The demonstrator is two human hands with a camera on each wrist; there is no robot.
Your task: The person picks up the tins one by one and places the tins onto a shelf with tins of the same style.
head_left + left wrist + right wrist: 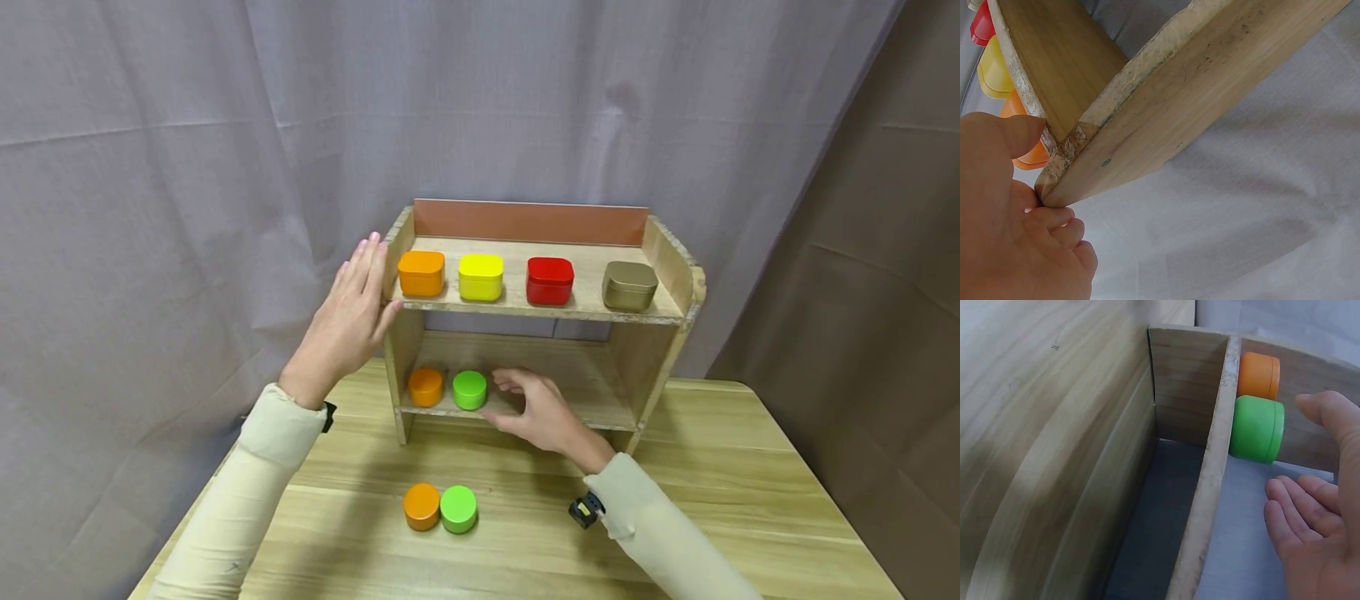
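My left hand (347, 321) holds the left side panel of a two-tier wooden shelf (1141, 119), its fingers along the outer face and its thumb at the front edge. Over the lower board, my right hand (542, 410) is just right of a round green container (469, 390), thumb and fingers apart with nothing between them. That green container stands beside a round orange container (1259, 375) at the lower board's left end. Along the upper board stand rounded-square containers: orange (422, 274), yellow (481, 277), red (550, 281) and olive-brown (629, 286).
On the wooden table (337, 533) in front of the shelf, another round orange container (422, 507) and another round green container (458, 509) stand side by side. A grey curtain (525, 100) hangs behind the shelf, and a darker brownish one (885, 275) is at the right.
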